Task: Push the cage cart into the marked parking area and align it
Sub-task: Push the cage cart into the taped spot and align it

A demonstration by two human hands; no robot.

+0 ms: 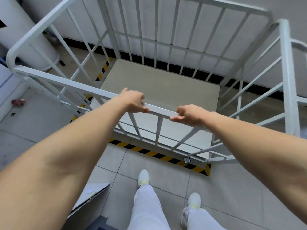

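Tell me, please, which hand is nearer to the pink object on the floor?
Left. The left hand grips the cart's top rail nearer the pink object; the right hand is farther along.

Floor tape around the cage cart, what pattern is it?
Diagonal yellow and black stripes on the floor tape, clearest in the head view.

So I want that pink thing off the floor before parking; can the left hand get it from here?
Probably not: the left hand grips the cage cart's top rail, and the pink object lies on the floor far left, beyond the cart's corner.
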